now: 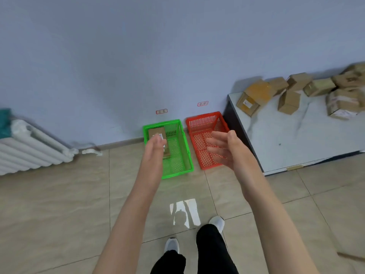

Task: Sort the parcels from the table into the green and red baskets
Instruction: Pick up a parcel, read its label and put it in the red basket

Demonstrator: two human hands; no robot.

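Brown cardboard parcels (288,102) lie heaped on the grey tabletop (286,139) at the right, and one parcel (156,131) lies in the green basket (177,165), just beside the red basket (201,123). Both hands are spread and hold nothing: the left hand (156,147) is before the green basket, the right hand (227,149) before the red.

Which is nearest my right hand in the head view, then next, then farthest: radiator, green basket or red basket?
1. The red basket, directly beyond the right hand.
2. The green basket, just left of it.
3. The radiator, far left against the wall.
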